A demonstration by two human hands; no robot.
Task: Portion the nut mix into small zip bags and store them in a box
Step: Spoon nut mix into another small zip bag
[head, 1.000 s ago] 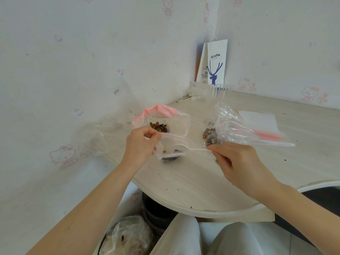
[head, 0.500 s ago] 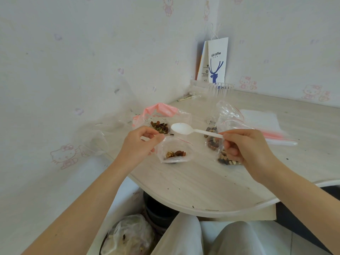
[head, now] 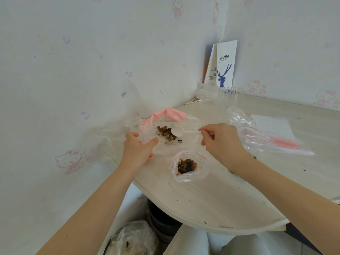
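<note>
Tabletop (head: pixel 211 196) pale, speckled, beside cartoon wallpaper (head: pixel 82 61); left grip (head: pixel 137 150) pinching nut bag (head: pixel 173 116), right grip (head: pixel 220 142) pinching spoon (head: pixel 177 133).

Home room corner: cartoon-cat wallpaper (head: pixel 68 160), pale wood-grain table (head: pixel 211 196), coffee-shop paper bag (head: pixel 225 65) against wall.

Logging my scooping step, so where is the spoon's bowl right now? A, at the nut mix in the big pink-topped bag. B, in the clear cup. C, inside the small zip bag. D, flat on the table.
A: the right hand holds the white plastic spoon with its bowl at the nut mix inside the pink-topped bag.
</note>
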